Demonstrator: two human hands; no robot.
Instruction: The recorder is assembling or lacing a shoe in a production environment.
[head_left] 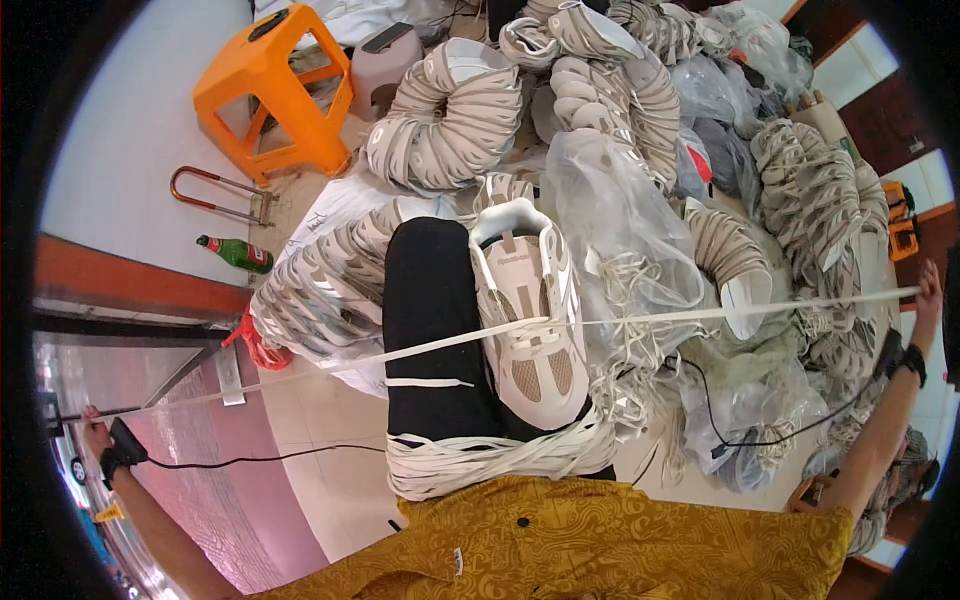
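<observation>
A beige and white sneaker upper (pixel 538 385) lies on my dark-clothed thighs, its toe toward me. One off-white shoelace (pixel 300 377) passes through its lowest eyelets and stretches out in two long ends. My left hand (pixel 97 432), far out at the left edge, is closed on one end. At the right edge my raised right hand (pixel 930 288) grips the other end. Both ends look taut, and the arms are spread wide. A bundle of loose laces (pixel 500 458) lies across my lap, and a single short lace piece (pixel 430 382) rests on the left thigh.
Curved stacks of sneaker uppers (pixel 445 115) cover the floor ahead, with another stack (pixel 330 275) by my left leg. Clear plastic bags (pixel 625 220) lie to the right. An orange stool (pixel 275 90) and a green bottle (pixel 235 253) stand and lie at left. Black cables run from both wrists.
</observation>
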